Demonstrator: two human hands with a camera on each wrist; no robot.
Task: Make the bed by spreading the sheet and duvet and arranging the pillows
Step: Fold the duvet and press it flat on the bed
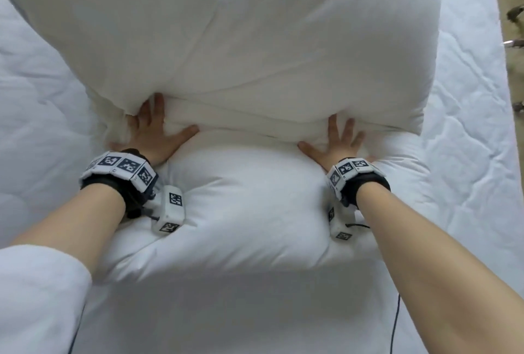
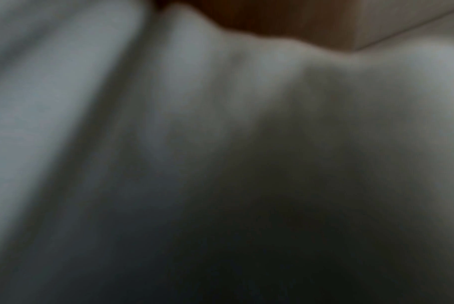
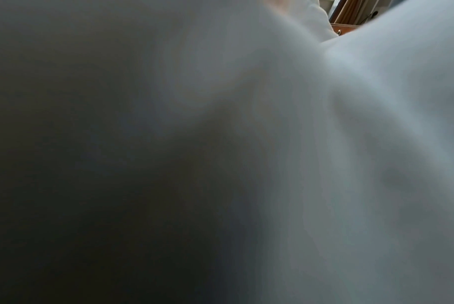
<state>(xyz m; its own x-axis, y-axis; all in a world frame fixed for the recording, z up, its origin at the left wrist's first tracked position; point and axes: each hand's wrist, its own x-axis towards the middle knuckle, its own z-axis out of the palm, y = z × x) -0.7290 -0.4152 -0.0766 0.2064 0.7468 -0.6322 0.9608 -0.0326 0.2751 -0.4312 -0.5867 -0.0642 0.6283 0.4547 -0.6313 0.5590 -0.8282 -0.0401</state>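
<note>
Both flat, splayed hands, left hand and right hand, are pressing the still-folded duvet mid-bed on the spread sheet; unfolding and pillows seem left.

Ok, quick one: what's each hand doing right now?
Left hand: open, fingers spread, pressing on the folded duvet.
Right hand: open, fingers spread, pressing on the duvet too.

Head view was bright, evenly lit, soft shadows, slight edge blur. Both wrist views were dim, badly out of focus, darkest toward bottom.
</note>
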